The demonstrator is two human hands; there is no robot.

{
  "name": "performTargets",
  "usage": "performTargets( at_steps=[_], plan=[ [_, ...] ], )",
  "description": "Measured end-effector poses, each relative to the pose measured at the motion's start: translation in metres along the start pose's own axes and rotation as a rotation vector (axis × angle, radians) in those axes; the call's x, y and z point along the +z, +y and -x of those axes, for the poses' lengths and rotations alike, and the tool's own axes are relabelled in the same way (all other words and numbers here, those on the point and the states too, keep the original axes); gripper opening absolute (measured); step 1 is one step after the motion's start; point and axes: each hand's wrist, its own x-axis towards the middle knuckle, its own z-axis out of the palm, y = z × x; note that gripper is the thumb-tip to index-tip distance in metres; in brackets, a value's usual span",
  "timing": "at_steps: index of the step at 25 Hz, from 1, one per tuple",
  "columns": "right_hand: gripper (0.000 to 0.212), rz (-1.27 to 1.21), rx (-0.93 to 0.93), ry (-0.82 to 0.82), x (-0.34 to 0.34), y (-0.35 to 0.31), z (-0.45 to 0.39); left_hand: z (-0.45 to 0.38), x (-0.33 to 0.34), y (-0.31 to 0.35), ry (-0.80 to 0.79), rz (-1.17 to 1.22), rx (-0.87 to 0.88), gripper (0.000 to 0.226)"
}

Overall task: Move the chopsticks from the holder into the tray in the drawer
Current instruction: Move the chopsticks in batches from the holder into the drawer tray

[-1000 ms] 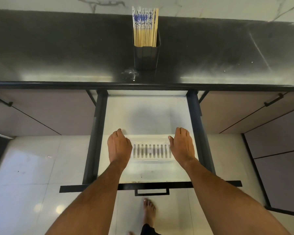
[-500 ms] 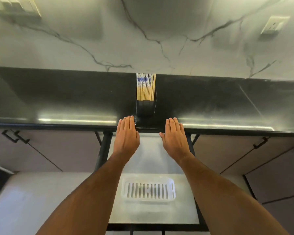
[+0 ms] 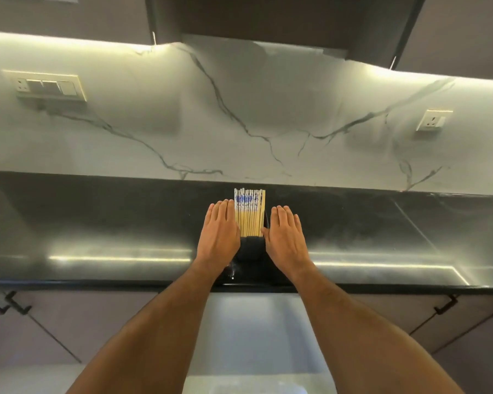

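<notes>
Hands arrive at the chopstick holder, nothing lifted yet.

Head view: both hands have risen from the drawer tray, where they lay a second ago, and now flank the chopsticks (image 3: 249, 214) standing upright in the dark holder (image 3: 250, 248) on the black desk (image 3: 97, 223). The left hand (image 3: 218, 234) is flat and spread, fingers apparently touching the bundle's left edge; the right hand (image 3: 286, 236) is equally open just beside the holder, thumb near its rim. Neither has hold of anything. The open drawer (image 3: 254, 331) lies below the desk edge, its tray all but out of frame. The reach looks finished; gathering the bundle appears to come next.
</notes>
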Motion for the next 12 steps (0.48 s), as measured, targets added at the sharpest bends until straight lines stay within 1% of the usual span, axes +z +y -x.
performTargets(
  at_steps=[4, 8, 10, 12],
  plan=[
    [0.058, -0.040, -0.007, 0.002, 0.011, -0.010, -0.032, -0.024, 0.013, -0.011, 0.021, 0.044, 0.007, 0.052],
    [0.043, -0.134, 0.027, 0.031, 0.033, -0.004, -0.063, -0.051, 0.044, -0.019, -0.016, 0.114, -0.016, 0.046],
    [0.035, -0.181, 0.065, 0.043, 0.043, 0.001, -0.079, -0.062, 0.058, -0.021, -0.016, 0.143, -0.037, 0.038],
    [0.027, -0.214, 0.099, 0.025, 0.056, 0.007, -0.096, -0.074, 0.071, -0.023, 0.024, 0.179, -0.061, 0.026]
  ],
)
